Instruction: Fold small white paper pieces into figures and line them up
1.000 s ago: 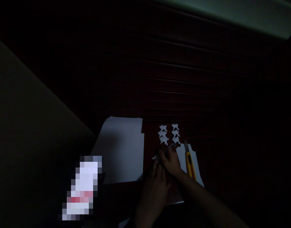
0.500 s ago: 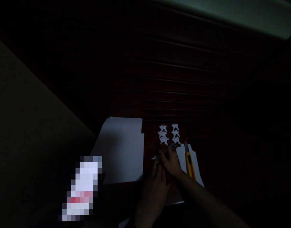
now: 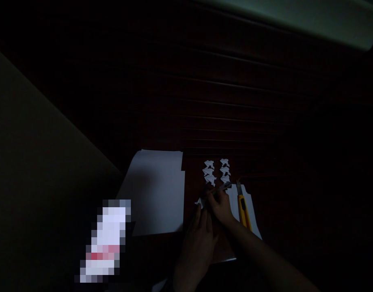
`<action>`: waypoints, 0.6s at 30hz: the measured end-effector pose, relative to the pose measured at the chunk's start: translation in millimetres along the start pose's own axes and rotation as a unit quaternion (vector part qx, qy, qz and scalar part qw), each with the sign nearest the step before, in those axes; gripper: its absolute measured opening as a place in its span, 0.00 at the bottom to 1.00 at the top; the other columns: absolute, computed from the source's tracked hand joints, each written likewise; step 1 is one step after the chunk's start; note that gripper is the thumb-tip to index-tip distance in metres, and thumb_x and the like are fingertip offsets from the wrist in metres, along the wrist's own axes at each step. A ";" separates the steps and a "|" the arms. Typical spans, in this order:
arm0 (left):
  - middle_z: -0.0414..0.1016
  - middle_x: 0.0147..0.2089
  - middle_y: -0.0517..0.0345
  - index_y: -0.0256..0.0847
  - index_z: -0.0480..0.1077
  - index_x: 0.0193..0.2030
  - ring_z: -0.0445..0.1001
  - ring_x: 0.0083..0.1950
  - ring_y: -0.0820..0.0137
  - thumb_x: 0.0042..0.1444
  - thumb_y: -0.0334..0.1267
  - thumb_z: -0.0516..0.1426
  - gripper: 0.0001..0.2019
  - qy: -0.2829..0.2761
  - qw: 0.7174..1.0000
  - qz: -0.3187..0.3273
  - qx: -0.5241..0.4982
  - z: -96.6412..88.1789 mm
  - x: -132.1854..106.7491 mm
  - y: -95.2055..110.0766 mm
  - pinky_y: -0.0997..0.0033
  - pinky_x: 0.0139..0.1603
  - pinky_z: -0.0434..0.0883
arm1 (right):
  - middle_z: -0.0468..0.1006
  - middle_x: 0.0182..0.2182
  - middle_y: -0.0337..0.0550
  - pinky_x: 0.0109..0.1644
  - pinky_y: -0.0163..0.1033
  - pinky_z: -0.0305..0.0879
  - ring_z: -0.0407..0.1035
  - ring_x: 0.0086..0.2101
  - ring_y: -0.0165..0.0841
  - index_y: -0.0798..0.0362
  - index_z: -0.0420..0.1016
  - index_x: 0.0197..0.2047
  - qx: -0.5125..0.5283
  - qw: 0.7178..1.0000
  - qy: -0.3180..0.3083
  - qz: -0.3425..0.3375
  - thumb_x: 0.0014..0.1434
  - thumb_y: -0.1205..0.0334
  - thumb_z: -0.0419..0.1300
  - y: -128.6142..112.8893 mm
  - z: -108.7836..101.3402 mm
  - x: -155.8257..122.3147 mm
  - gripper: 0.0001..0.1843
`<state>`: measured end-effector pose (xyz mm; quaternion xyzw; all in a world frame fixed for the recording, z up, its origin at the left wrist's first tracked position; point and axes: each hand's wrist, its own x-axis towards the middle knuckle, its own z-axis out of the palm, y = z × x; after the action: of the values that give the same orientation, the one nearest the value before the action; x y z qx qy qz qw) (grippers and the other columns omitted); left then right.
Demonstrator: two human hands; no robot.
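My right hand [image 3: 220,206] is closed round a slim, partly clear pen [image 3: 225,186], whose upper end sticks out to the right; its tip is hidden. Just left of it, my left hand [image 3: 201,233] lies flat with fingers stretched, fingertips on a small folded white paper piece [image 3: 199,201]. Behind the hands, several small folded paper figures stand in two columns, a left column [image 3: 209,172] and a right column [image 3: 225,170]. To the right, a yellow box cutter [image 3: 244,211] with its blade out rests on white paper sheets [image 3: 253,211].
Large white paper sheets [image 3: 162,194] lie on the dark table [image 3: 224,249] at the left. A bright pixelated shape [image 3: 107,239] appears at lower left. Dark slatted wood [image 3: 204,101] is beyond the table. The scene is very dim.
My right hand and the pen have shifted slightly to the right, showing a little more of the folded paper piece. My left hand stays in place.
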<state>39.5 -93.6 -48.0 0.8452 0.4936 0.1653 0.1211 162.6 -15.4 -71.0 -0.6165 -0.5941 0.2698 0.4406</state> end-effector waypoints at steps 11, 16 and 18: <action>0.55 0.65 0.39 0.31 0.57 0.61 0.48 0.67 0.53 0.54 0.31 0.55 0.26 0.021 0.999 0.022 0.024 -3.1 1.1 0.8 0.51 0.62 0.58 | 0.75 0.27 0.42 0.33 0.35 0.63 0.69 0.29 0.33 0.53 0.68 0.31 -0.009 0.998 -0.052 -0.034 0.60 0.55 0.53 -16.9 7.2 3.0 0.12; 0.50 0.67 0.40 0.31 0.55 0.62 0.46 0.67 0.53 0.52 0.30 0.57 0.29 0.010 1.000 0.007 0.012 -4.0 0.9 2.2 0.51 0.63 0.57 | 0.73 0.27 0.41 0.32 0.35 0.62 0.67 0.28 0.32 0.53 0.66 0.30 -0.037 0.997 -0.050 -0.043 0.61 0.55 0.51 -11.9 9.7 1.5 0.12; 0.51 0.67 0.39 0.30 0.56 0.61 0.46 0.67 0.52 0.52 0.29 0.57 0.29 0.015 1.000 0.014 0.011 -5.1 1.6 2.8 0.50 0.62 0.57 | 0.73 0.27 0.41 0.32 0.35 0.61 0.67 0.28 0.32 0.53 0.65 0.31 -0.042 0.996 -0.056 -0.047 0.61 0.55 0.51 -10.9 10.2 1.2 0.12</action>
<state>40.4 -93.3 -42.1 0.8505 0.4856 0.1742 0.1020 148.6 -13.0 -66.2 -0.5895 -0.6571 0.2575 0.3930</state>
